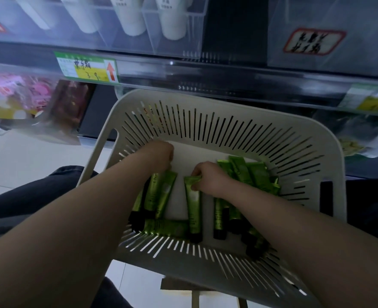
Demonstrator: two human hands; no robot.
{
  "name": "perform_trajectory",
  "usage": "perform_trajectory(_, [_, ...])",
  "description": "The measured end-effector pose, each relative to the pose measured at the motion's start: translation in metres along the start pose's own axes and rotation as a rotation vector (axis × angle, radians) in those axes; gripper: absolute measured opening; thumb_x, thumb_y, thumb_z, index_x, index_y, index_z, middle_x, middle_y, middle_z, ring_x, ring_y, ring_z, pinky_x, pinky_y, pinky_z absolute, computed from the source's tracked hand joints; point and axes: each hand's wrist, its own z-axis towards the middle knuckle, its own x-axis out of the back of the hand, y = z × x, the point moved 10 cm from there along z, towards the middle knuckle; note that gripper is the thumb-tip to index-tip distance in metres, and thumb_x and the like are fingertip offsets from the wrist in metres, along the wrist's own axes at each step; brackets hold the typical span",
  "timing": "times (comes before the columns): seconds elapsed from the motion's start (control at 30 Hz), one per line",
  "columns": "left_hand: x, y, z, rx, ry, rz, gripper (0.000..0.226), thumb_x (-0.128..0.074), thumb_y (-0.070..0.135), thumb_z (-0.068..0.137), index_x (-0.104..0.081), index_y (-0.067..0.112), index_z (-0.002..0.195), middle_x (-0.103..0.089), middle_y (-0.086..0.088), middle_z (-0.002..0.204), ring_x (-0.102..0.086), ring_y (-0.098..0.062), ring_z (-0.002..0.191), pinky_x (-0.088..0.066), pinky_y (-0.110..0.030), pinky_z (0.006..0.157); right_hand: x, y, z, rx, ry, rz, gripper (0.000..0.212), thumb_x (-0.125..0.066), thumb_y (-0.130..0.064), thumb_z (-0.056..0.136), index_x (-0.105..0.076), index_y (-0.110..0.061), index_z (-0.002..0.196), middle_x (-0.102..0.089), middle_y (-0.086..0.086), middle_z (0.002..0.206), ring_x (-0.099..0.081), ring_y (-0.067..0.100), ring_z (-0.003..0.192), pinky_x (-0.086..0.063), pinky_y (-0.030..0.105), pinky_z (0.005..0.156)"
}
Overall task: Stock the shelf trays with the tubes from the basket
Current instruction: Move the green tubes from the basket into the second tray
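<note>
A white slotted basket (217,103) sits between my knees, holding several green tubes with black caps. My left hand (159,154) reaches down onto the crimped ends of a bunch of green tubes (161,194) at the basket's left; its fingers are curled under and hidden. My right hand (210,178) pinches the flat end of one green tube (193,207) lying near the middle. More green tubes (252,174) are piled at the right, behind my right wrist. Clear shelf trays (174,41) above hold white tubes (172,18).
A shelf edge rail with a green and yellow price tag (86,68) runs just above the basket. Pink packaged goods (23,94) hang at the lower left shelf. My dark trouser legs (28,196) flank the basket. A light tiled floor lies below.
</note>
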Motion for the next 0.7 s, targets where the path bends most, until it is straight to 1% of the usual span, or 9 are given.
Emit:
perform_trajectory(0.1, [0.009, 0.003, -0.012, 0.002, 0.002, -0.050, 0.032, -0.058, 0.020, 0.089, -0.062, 0.009, 0.119, -0.061, -0.010, 0.117, -0.057, -0.023, 0.105, -0.045, -0.029, 0.083, 0.007, 0.001, -0.008, -0.013, 0.000, 0.101, 0.031, -0.070, -0.015, 0.082, -0.067, -0.007, 0.112, -0.064, 0.009, 0.115, -0.058, 0.021, 0.106, -0.046, 0.021, 0.080])
perform_trajectory(0.13, [0.013, 0.004, -0.016, -0.003, -0.001, -0.057, 0.034, -0.059, 0.021, 0.088, -0.062, 0.009, 0.120, -0.061, -0.009, 0.118, -0.057, -0.023, 0.106, -0.045, -0.029, 0.086, 0.010, 0.001, -0.012, -0.014, 0.007, 0.132, 0.029, -0.070, -0.015, 0.082, -0.068, -0.007, 0.109, -0.065, 0.008, 0.113, -0.059, 0.021, 0.104, -0.047, 0.022, 0.080])
perform_trajectory(0.2, [0.018, 0.007, -0.026, -0.015, -0.005, -0.070, 0.035, -0.062, 0.020, 0.087, -0.062, 0.012, 0.121, -0.061, -0.008, 0.120, -0.056, -0.023, 0.108, -0.045, -0.028, 0.089, 0.015, 0.000, -0.019, -0.011, 0.034, 0.191, 0.025, -0.071, -0.014, 0.081, -0.070, -0.006, 0.105, -0.067, 0.010, 0.109, -0.061, 0.022, 0.099, -0.052, 0.029, 0.084])
perform_trajectory(0.3, [0.026, 0.010, -0.042, -0.021, 0.007, -0.113, 0.032, -0.062, 0.016, 0.086, -0.065, 0.015, 0.118, -0.064, -0.006, 0.119, -0.057, -0.022, 0.108, -0.044, -0.029, 0.093, 0.021, -0.003, -0.031, 0.007, 0.065, 0.247, 0.020, -0.071, -0.011, 0.081, -0.072, -0.004, 0.100, -0.070, 0.011, 0.103, -0.062, 0.020, 0.091, -0.054, 0.035, 0.087])
perform_trajectory(0.37, [0.031, 0.012, -0.054, -0.021, 0.019, -0.138, 0.029, -0.061, 0.014, 0.087, -0.067, 0.016, 0.116, -0.065, -0.004, 0.118, -0.057, -0.021, 0.108, -0.043, -0.026, 0.092, 0.026, -0.005, -0.039, 0.023, 0.074, 0.275, 0.019, -0.069, -0.008, 0.081, -0.072, -0.004, 0.100, -0.070, 0.012, 0.103, -0.061, 0.019, 0.090, -0.054, 0.036, 0.088])
perform_trajectory(0.47, [0.037, 0.017, -0.071, -0.039, 0.045, -0.168, 0.025, -0.060, 0.013, 0.088, -0.071, 0.018, 0.109, -0.068, -0.002, 0.113, -0.059, -0.017, 0.102, -0.043, -0.022, 0.087, 0.038, -0.009, -0.054, 0.052, 0.114, 0.292, 0.021, -0.067, -0.007, 0.081, -0.072, -0.006, 0.102, -0.070, 0.008, 0.104, -0.060, 0.016, 0.090, -0.053, 0.031, 0.087])
perform_trajectory(0.57, [0.049, 0.027, -0.089, -0.065, 0.079, -0.169, 0.024, -0.058, 0.013, 0.088, -0.073, 0.019, 0.106, -0.070, 0.001, 0.109, -0.061, -0.015, 0.099, -0.044, -0.022, 0.087, 0.053, -0.013, -0.070, 0.080, 0.166, 0.326, 0.019, -0.067, -0.008, 0.082, -0.073, -0.009, 0.100, -0.070, 0.004, 0.100, -0.062, 0.014, 0.089, -0.053, 0.029, 0.086])
perform_trajectory(0.7, [0.080, 0.047, -0.114, -0.116, 0.201, -0.197, 0.026, -0.056, 0.011, 0.088, -0.073, 0.020, 0.106, -0.070, 0.003, 0.108, -0.061, -0.013, 0.099, -0.044, -0.023, 0.088, 0.072, -0.018, -0.094, 0.107, 0.211, 0.426, 0.015, -0.071, -0.011, 0.080, -0.074, -0.011, 0.095, -0.070, 0.001, 0.091, -0.066, 0.017, 0.089, -0.056, 0.033, 0.085])
